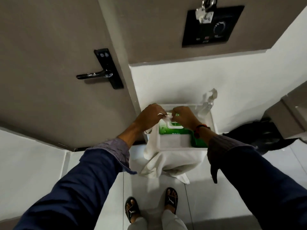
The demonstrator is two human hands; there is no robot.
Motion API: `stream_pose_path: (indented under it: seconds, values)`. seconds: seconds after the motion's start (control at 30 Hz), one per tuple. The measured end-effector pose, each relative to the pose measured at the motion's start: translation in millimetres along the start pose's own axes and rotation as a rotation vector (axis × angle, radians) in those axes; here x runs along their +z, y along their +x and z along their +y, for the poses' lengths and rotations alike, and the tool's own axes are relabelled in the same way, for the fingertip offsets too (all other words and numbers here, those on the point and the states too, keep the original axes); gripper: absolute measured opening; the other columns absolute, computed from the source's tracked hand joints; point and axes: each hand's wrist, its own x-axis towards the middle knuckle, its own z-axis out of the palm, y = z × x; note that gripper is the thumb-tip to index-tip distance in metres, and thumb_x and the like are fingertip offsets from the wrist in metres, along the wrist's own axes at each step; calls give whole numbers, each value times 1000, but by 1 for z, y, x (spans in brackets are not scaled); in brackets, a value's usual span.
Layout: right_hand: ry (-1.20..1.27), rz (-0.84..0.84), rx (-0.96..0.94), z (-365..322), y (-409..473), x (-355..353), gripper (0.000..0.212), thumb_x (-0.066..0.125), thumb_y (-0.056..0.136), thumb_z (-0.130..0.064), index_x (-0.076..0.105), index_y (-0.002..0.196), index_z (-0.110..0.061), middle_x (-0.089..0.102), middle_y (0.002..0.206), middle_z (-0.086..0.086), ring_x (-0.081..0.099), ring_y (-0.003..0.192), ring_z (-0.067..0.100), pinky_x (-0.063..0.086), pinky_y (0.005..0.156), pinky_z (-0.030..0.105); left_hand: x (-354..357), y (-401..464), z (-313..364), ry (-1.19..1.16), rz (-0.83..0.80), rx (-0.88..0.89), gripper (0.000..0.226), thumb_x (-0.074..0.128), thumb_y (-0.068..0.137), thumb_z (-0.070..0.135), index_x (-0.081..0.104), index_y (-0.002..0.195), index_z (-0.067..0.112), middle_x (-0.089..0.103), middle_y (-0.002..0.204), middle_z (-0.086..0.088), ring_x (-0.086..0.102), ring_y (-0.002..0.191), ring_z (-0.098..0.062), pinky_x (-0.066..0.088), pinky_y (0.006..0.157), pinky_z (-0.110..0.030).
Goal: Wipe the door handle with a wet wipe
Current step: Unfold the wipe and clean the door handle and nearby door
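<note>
In white tray (201, 147): green wipes pack (172, 129).

Door handle (94, 75): black lever type on a long black backplate, mounted near the right edge of a grey-brown door (49, 63), lever horizontal and pointing left, glossy. Wet wipe (167, 116): small white sheet, crumpled, drawn partly out of the white flip lid of a green pack (174, 128). The pack lies flat in a white tray (182, 143), toward its left side.
</note>
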Motion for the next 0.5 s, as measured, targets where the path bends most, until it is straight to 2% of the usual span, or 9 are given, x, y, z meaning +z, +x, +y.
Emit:
stream_pose_path:
  seconds: [0.07, 0.13, 0.23, 0.37, 0.5]
  values:
    - [77, 15, 21, -24, 5, 1, 6, 77, 78, 1, 72, 80, 4, 77, 96, 13, 66, 89, 21, 50, 75, 34, -21, -7, 0, -58, 94, -55, 15, 71, 94, 12, 81, 102, 4, 80, 104, -12, 70, 99, -27, 49, 89, -32]
    - [224, 46, 62, -46, 9, 1, 11, 77, 82, -2, 66, 77, -3, 71, 85, 13, 62, 83, 22, 49, 75, 35, -39, -16, -4, -184, 181, -156, 13, 71, 94, 11, 80, 92, 1, 80, 91, -12, 71, 85, -24, 52, 80, -32]
    - [515, 85, 78, -79, 11, 5, 14, 73, 89, -7, 61, 83, -6, 66, 86, 14, 64, 83, 25, 48, 74, 34, -64, -33, -11, -375, 305, -264, 25, 70, 92, 8, 65, 71, -4, 63, 66, -8, 53, 64, -15, 43, 66, -33]
    - [771, 84, 107, -120, 14, 13, 11, 68, 96, -15, 59, 98, -9, 71, 92, 16, 70, 77, 29, 51, 67, 30, -90, -52, -20, -468, 442, -373, 32, 57, 82, 23, 68, 83, -7, 59, 70, -11, 53, 69, -20, 43, 67, -31]
    - [745, 1, 101, -148, 15, 25, 15, 67, 99, -19, 57, 110, -14, 76, 100, 18, 73, 70, 22, 58, 67, 32, -108, -68, -30, -480, 511, -350, 26, 56, 88, 17, 70, 93, -4, 64, 71, -9, 59, 67, -20, 50, 67, -31]
